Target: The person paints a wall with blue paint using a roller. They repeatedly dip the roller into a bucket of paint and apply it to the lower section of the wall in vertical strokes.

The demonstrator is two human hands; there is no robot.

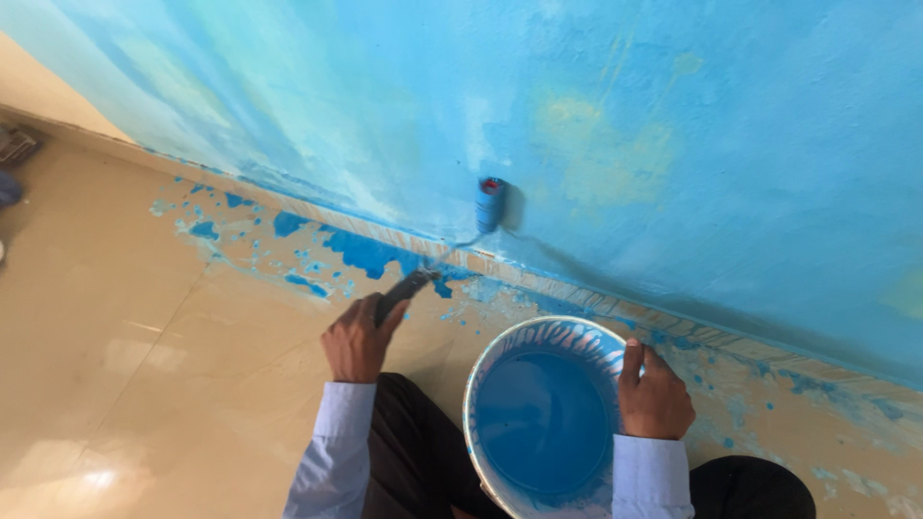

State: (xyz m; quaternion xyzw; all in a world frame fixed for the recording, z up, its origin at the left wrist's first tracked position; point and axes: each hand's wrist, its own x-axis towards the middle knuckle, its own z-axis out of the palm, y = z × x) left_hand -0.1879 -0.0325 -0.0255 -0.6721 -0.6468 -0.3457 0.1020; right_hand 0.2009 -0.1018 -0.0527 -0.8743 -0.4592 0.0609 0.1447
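paint roller [490,204] on the wall [673,125], bucket [543,413] on the floor [144,336] to its right and nearer.

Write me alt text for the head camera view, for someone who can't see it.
A person's left hand holds a small paint roller against the base of a blue-painted wall, while the right hand grips the rim of a white bucket of blue paint. Blue splatters mark the tan floor.

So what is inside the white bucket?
The white bucket holds blue paint, and streaks of it run down the inner wall. The paint covers the bottom, so nothing below it shows.
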